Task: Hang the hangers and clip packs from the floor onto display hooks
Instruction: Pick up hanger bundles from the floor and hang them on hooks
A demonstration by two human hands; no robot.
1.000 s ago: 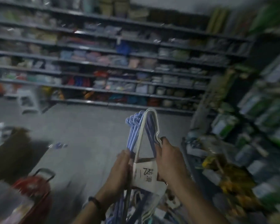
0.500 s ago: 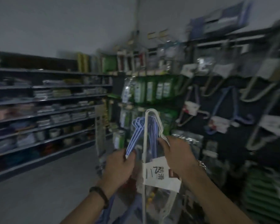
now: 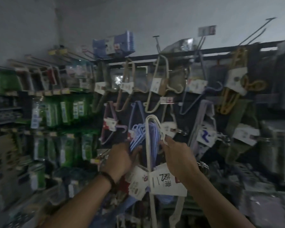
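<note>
Two bundles: my left hand (image 3: 122, 157) clamps blue plastic hangers (image 3: 139, 134), my right hand (image 3: 178, 155) pinches the white plastic hanger pack (image 3: 152, 127), raised toward hooks.

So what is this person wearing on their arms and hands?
Both forearms are bare, with no sleeves showing and no gloves. The left hand has a dark band at its wrist. The right hand shows no ring or band in this blurred view.

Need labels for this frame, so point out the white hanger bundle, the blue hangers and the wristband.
white hanger bundle (image 3: 148, 145): head view, long left side.
blue hangers (image 3: 137, 137): head view, upper stems.
wristband (image 3: 109, 178): head view, band's middle.
</note>
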